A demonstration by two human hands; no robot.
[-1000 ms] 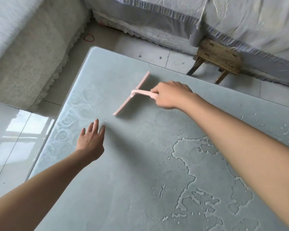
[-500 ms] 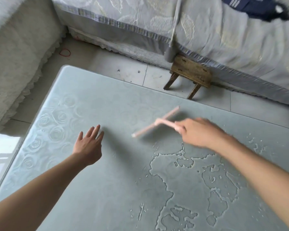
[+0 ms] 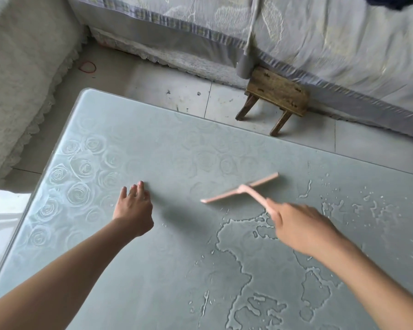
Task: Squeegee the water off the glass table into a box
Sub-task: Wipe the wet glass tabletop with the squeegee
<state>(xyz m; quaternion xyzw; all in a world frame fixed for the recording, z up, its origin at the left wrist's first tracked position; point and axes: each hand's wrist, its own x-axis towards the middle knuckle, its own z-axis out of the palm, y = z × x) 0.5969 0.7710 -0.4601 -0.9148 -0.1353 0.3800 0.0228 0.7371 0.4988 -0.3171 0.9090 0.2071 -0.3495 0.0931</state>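
Note:
A pale green glass table (image 3: 167,158) with etched roses fills the lower view. My right hand (image 3: 301,227) grips the handle of a pink squeegee (image 3: 241,188), whose blade lies across the glass just beyond a broad puddle of water (image 3: 260,256). Scattered droplets (image 3: 367,206) lie to the right. My left hand (image 3: 134,208) rests flat on the dry glass to the left, fingers straight. No box is in view.
A small wooden stool (image 3: 277,97) stands on the tiled floor beyond the table's far edge, against a grey quilted sofa cover (image 3: 320,44). A white fluffy cover (image 3: 17,79) borders the left side. A red rubber band (image 3: 88,67) lies on the floor.
My right hand has carried the squeegee from the far left of the table rightward and nearer, up to the puddle's edge. The camera has tilted up. My left hand stays flat on the glass.

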